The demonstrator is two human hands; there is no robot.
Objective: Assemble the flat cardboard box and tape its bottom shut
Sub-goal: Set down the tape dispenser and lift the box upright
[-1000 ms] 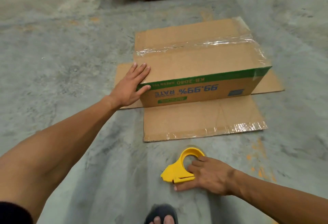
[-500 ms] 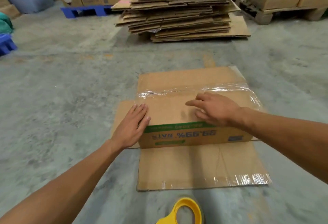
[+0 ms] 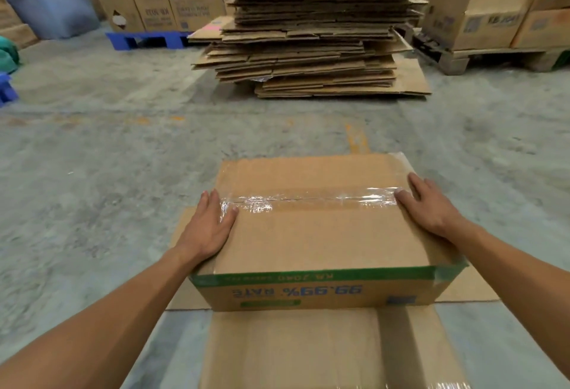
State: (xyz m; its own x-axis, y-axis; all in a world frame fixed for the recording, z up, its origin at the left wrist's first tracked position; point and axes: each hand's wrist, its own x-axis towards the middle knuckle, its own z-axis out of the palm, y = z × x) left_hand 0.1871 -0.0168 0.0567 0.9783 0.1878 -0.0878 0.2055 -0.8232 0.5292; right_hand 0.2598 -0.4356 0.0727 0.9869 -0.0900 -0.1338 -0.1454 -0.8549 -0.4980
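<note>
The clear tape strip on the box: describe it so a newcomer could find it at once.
Start at the cardboard box on the concrete floor, nearest the camera, with one hand at each end. The tape strip runs across its top, from the left hand to the right hand. Its shiny, wrinkled gloss stands out against the matte cardboard.

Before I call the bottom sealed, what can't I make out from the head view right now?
- Tape ends: head view, covered by the left hand and right hand.
- Box far and side walls: hidden behind its own top.
- Near flap: cut off by the bottom edge.
- Tape dispenser: out of frame.
</note>
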